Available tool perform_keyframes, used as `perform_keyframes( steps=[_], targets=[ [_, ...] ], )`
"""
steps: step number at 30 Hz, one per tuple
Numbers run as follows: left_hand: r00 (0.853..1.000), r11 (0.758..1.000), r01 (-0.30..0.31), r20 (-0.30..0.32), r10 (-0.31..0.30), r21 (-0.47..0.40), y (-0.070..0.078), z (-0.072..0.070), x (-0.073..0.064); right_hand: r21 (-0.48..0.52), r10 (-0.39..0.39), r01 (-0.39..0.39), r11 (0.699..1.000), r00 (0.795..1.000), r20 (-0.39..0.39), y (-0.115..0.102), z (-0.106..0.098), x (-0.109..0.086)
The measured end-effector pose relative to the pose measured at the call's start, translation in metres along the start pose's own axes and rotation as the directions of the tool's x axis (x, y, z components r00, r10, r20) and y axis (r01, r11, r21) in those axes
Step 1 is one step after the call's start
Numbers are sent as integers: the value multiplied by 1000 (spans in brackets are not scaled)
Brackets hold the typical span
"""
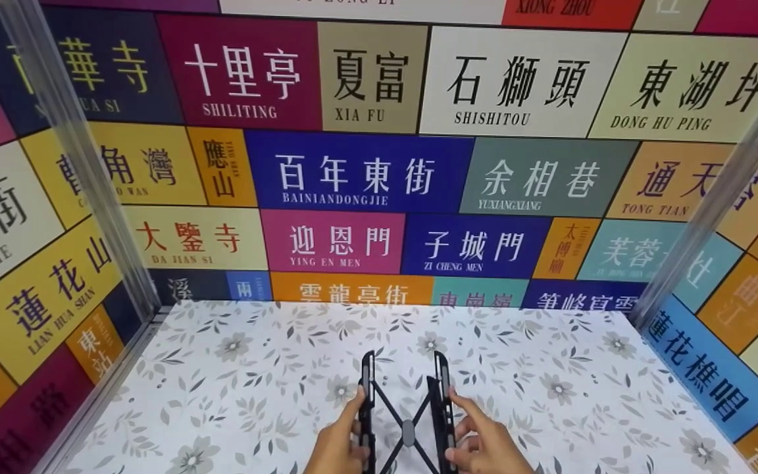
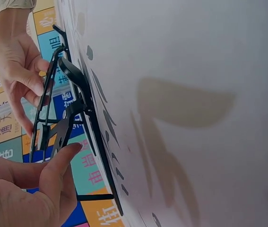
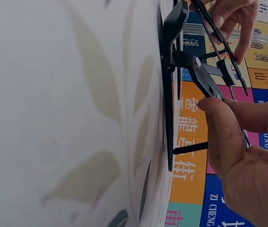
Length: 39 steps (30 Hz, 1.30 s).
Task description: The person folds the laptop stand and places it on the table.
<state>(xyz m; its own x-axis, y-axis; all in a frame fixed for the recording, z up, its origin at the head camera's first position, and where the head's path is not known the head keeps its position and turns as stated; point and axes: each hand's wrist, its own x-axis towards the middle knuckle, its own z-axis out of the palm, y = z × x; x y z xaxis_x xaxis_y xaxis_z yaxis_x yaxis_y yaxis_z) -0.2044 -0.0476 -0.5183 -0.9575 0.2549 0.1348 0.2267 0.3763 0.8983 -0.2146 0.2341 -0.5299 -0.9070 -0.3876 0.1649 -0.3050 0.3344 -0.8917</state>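
Observation:
A black folding laptop stand [image 1: 408,432] stands on the table at the lower middle of the head view, two side rails joined by thin crossed braces at a grey hub. My left hand [image 1: 339,442] pinches the left rail from outside, its index finger pointing forward along it. On the opposite side my right hand [image 1: 484,444] holds the right rail between thumb and fingers. Both wrist views show a tilted upper arm [image 2: 64,132] hinged over a long base bar [image 3: 168,113], which lies along the tabletop. The rails' near ends run out of the head view.
A white tabletop [image 1: 254,395] with grey flowers and leaves spreads around the stand. Colourful panels [image 1: 359,171] with Chinese lettering rise behind and at both sides. Clear upright strips [image 1: 83,151] line the two back corners.

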Motion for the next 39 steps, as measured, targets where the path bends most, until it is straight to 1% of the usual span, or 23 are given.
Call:
perform_keyframes(
  steps=[3,7,9,14,17,19,23,26,30,35,39],
  targets=[
    [1000,1000,8,3,-8,3,0,0,0,4,-23,23,1000,1000,-6,1,2,-1],
    [1000,1000,22,13,-23,14,0,1,1,12,-21,21,1000,1000,-4,-1,4,-2],
    [1000,1000,17,18,-17,21,0,1,1,17,-3,3,1000,1000,1,-2,5,-2],
    [1000,999,-1,27,0,32,-1,1,1,14,74,-74,997,997,24,-6,7,0],
    [999,1000,1,39,-2,30,-1,2,1,22,96,-97,995,995,34,-7,8,0],
    [999,1000,7,48,-8,23,-1,2,1,33,88,-89,995,995,41,-8,9,0],
    [999,1000,-11,48,9,27,0,3,2,57,70,-73,996,997,45,-9,11,2],
    [998,997,-52,37,49,59,1,4,2,42,46,-48,998,998,40,-9,12,3],
    [997,995,-68,34,65,78,2,6,3,8,17,-17,1000,999,28,-8,14,4],
    [998,997,-47,54,43,69,2,8,4,-15,22,-22,1000,1000,18,-8,18,4],
    [998,997,-44,53,41,68,3,10,5,-38,35,-35,999,999,13,-8,21,4]
  ],
)
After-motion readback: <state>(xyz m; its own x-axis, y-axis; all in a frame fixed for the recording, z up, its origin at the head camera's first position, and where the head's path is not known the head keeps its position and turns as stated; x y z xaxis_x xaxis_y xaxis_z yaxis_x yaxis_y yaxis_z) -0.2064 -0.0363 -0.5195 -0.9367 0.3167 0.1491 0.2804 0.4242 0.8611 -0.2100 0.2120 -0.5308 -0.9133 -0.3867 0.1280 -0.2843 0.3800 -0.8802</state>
